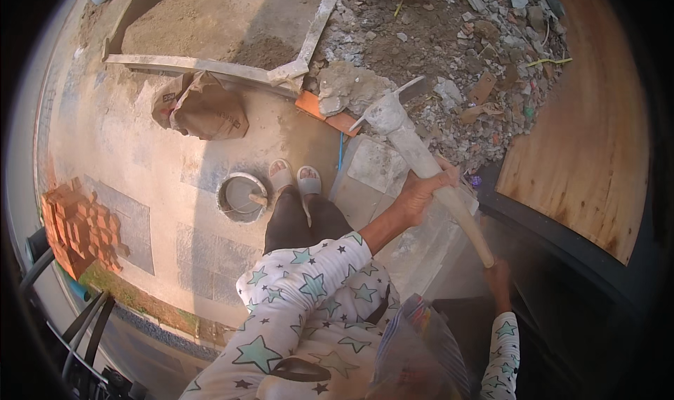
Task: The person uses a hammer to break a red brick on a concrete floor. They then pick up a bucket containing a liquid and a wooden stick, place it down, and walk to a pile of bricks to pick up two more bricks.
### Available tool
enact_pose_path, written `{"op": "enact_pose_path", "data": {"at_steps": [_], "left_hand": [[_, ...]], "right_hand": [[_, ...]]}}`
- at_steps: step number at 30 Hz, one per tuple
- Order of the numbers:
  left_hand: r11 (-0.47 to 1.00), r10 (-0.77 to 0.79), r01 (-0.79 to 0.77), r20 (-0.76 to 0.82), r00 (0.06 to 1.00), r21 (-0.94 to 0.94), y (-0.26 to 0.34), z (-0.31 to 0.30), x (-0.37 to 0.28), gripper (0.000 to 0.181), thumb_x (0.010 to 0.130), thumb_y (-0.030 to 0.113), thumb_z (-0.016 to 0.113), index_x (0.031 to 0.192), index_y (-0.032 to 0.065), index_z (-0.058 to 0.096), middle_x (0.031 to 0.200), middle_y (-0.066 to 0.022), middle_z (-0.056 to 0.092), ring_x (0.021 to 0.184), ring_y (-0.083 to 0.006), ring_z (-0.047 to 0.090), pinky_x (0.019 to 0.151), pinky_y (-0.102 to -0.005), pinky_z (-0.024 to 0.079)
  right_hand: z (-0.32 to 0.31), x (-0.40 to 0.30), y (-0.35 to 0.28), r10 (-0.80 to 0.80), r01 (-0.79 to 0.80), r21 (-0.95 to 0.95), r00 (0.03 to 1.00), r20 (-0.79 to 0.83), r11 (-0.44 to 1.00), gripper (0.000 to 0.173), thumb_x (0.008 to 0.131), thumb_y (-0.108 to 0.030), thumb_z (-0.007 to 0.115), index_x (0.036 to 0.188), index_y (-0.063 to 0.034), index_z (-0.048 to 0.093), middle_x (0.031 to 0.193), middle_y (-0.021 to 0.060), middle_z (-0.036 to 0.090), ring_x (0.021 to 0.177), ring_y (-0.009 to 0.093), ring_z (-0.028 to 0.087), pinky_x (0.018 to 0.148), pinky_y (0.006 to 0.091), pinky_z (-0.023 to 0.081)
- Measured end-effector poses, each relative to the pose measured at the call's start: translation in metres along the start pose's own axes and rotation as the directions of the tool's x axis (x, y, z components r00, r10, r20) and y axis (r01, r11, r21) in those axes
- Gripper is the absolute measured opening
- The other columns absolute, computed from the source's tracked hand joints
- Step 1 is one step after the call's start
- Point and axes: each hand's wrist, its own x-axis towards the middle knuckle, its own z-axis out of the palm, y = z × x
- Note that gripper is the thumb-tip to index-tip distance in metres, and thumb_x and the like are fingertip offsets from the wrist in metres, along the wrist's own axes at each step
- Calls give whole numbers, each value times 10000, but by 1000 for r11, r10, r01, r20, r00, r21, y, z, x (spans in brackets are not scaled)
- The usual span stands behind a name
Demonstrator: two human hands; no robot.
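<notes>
A mattock with a pale, dust-coated handle point(459, 210) lies slantwise across the right half of the view. My left hand point(421, 192) is closed around the handle's middle, and my right hand point(496, 273) grips its lower end. The grey metal head point(388, 115) is raised towards the rubble heap point(442, 63), with one flat blade and a narrower end. Orange bricks point(326, 114) and a lump of hardened mortar point(353, 87) show beside the head. Whether the head touches anything cannot be told.
A mortar bucket point(241, 198) stands left of my feet. Beyond it are a crumpled paper sack point(208, 108) and a board frame point(195, 64) around sand. Stacked bricks point(73, 226) are at far left, a plywood sheet point(579, 189) at right. Stone slabs point(376, 163) lie beside my legs.
</notes>
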Motion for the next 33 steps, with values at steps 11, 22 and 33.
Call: {"op": "enact_pose_path", "data": {"at_steps": [11, 22, 33], "left_hand": [[994, -97, 105, -218, 971, 24, 72, -103, -39, 118, 825, 65, 676, 853, 62, 561, 782, -61, 549, 749, -208, 554, 873, -431, 482], [878, 32, 211, -492, 870, 430, 167, -250, -140, 404, 889, 292, 710, 1162, 29, 568, 989, -101, 673, 843, -185, 671, 770, -319, 557], [705, 409, 415, -808, 425, 575, 204, -378, -425, 362, 891, 292, 643, 1095, -5, 597, 828, -61, 637, 671, -143, 606, 550, -242, 477]], "right_hand": [[120, 6, -247, -275, 78, 528, 912, 305, 846, 483, 597, -167, 748, 1027, 5, 611, 795, 189, 641, 722, 323, 622, 698, 381, 496], [94, -1, -245, 42, -312, 392, 825, 564, 865, 473, 615, -74, 747, 1073, 10, 660, 693, 79, 631, 485, 157, 564, 456, 289, 464], [133, 94, -172, 342, -289, -182, 779, 526, 940, 378, 587, -133, 790, 900, 37, 665, 715, 171, 671, 570, 258, 665, 529, 363, 530]]}}
